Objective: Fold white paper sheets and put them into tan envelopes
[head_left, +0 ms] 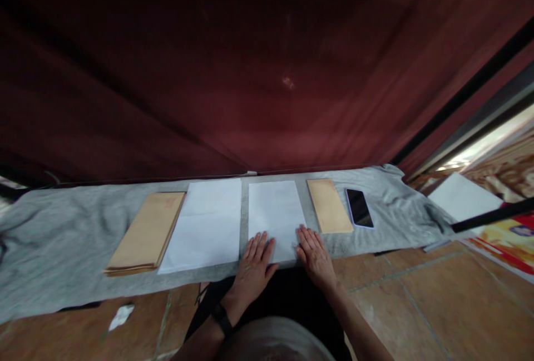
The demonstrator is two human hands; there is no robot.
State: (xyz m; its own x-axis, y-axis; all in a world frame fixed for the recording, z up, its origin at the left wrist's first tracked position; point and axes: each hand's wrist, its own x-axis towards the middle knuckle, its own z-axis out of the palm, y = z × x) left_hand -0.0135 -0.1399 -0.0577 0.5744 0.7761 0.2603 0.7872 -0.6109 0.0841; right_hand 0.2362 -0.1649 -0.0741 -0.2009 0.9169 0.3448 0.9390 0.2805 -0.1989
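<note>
Both my hands rest flat at the near edge of a white sheet of paper (275, 211) on the grey cloth. My left hand (255, 265) covers the sheet's near left corner, fingers stretched out and holding nothing. Over the near right corner lies my right hand (316, 256), also flat and open. Left of the sheet is larger white paper (206, 224) with a faint crease across it. A thick stack of brown envelopes (146, 230) lies further left. To the right of my right hand sits a single brown envelope (329, 205).
A phone with a dark screen (359, 208) lies right of the single envelope. Grey cloth (62, 238) covers the long narrow surface, with a dark red curtain (258, 72) behind. A crumpled white scrap (120, 316) is on the tiled floor. White and red-yellow packages (507, 236) stand at right.
</note>
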